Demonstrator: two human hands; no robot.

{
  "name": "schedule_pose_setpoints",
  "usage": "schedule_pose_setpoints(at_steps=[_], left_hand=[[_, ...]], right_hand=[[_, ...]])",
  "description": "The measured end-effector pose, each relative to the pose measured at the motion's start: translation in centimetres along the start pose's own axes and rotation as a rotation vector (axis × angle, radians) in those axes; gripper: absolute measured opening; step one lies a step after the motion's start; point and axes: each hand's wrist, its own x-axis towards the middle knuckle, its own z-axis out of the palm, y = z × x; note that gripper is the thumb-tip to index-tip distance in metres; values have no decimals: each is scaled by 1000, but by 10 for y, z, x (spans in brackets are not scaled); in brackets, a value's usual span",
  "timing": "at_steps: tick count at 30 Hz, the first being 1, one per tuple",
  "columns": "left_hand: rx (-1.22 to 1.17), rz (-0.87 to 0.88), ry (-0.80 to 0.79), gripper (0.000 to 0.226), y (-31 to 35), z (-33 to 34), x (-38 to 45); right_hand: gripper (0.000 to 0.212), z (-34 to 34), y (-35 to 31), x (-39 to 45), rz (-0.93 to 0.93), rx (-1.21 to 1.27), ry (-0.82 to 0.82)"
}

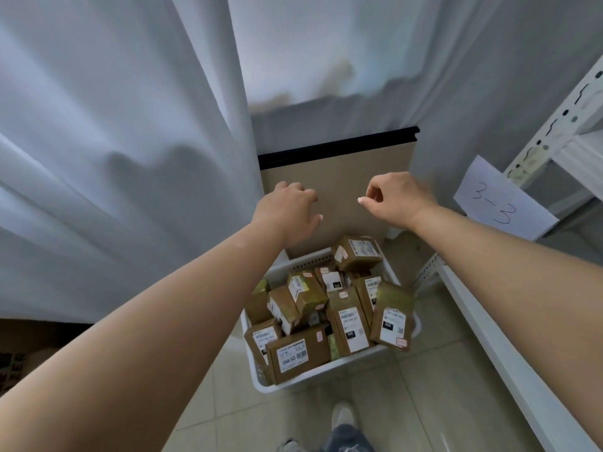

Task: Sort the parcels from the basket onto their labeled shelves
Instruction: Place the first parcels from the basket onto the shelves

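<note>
A white plastic basket (329,370) stands on the tiled floor below me, filled with several brown cardboard parcels (301,352) bearing white printed labels. Both my arms stretch forward above it. My left hand (287,213) hovers over the basket's far end with fingers loosely curled and nothing in it. My right hand (396,199) hangs at the same height, fingers bent loosely, also holding nothing. One parcel (391,316) leans over the basket's right rim.
A white metal shelf rack (509,363) runs along the right, with a paper label reading 3-3 (499,203) on it. A brown board with a black top edge (339,177) leans behind the basket. White curtains (114,141) hang on the left and behind. My shoe (342,415) is below.
</note>
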Motion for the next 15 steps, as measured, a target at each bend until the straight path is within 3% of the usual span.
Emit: schedule_pose_setpoints(at_steps=[15], left_hand=[[-71,83,-161,43,-11,60,105]], right_hand=[[22,38,67,54,225,47,-78]])
